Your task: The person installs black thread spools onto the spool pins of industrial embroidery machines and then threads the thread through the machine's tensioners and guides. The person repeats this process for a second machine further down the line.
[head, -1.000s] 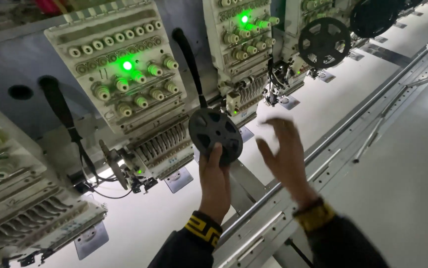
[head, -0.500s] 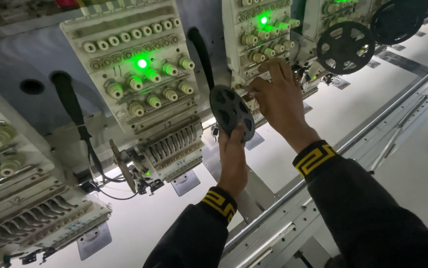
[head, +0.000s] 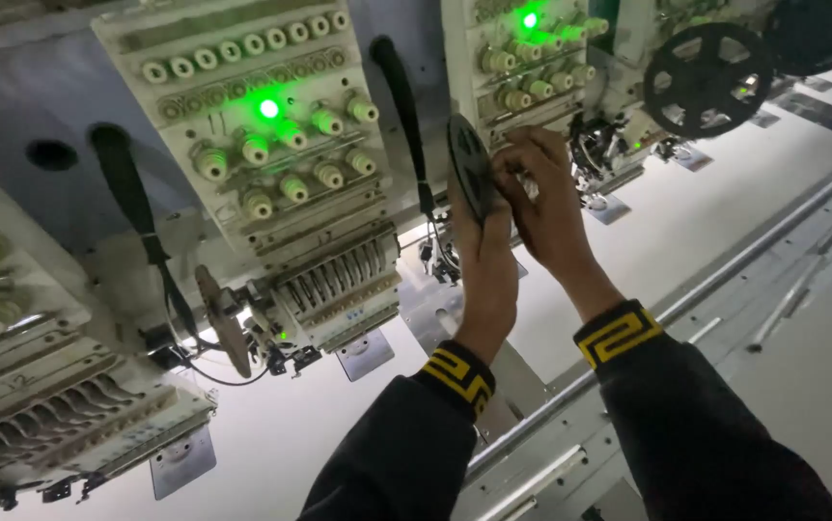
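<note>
Left hand (head: 488, 280) gripping the dark spoked reel (head: 469, 169) from below, edge-on and upright; right hand (head: 546, 207) pinching at its hub from the right. Held up between two embroidery heads (head: 271, 164), above the pale surface (head: 686, 222).

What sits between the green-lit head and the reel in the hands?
A black lever stands between that head and the reel, seen in the head view.
</note>
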